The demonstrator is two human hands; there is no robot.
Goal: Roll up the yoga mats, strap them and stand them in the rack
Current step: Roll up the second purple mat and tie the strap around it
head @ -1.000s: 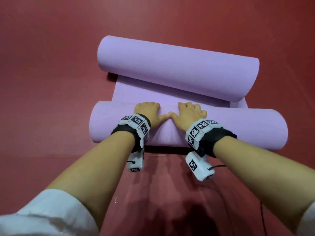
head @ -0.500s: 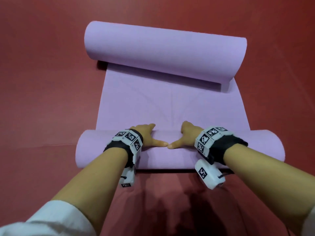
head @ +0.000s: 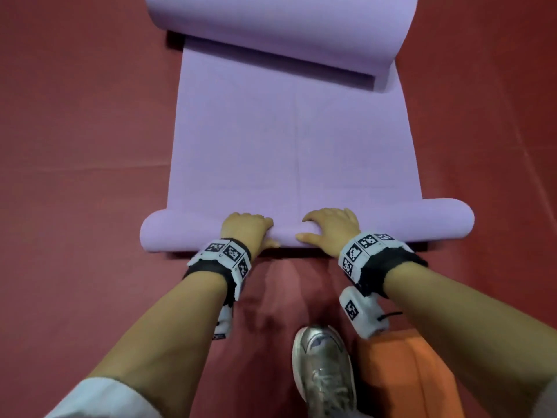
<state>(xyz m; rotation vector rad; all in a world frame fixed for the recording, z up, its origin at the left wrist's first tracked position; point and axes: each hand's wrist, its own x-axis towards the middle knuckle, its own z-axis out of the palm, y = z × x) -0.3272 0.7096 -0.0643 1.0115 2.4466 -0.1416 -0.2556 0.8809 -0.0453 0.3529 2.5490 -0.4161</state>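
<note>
Since a second ago the flat stretch of the yoga mat (head: 289, 146) beyond the hands has lengthened, and its near roll (head: 407, 224) has thinned. Left hand (head: 247, 230) and right hand (head: 328, 230) sit side by side, fingers curled over that roll. Rolling looks barely begun; next, push evenly toward the far roll (head: 286, 25).

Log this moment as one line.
yoga mat: part-rolled | left hand: grips near roll | right hand: grips near roll | far roll: untouched

Exercise studio (red floor matting (head: 75, 140), yoga mat (head: 289, 140))
</note>
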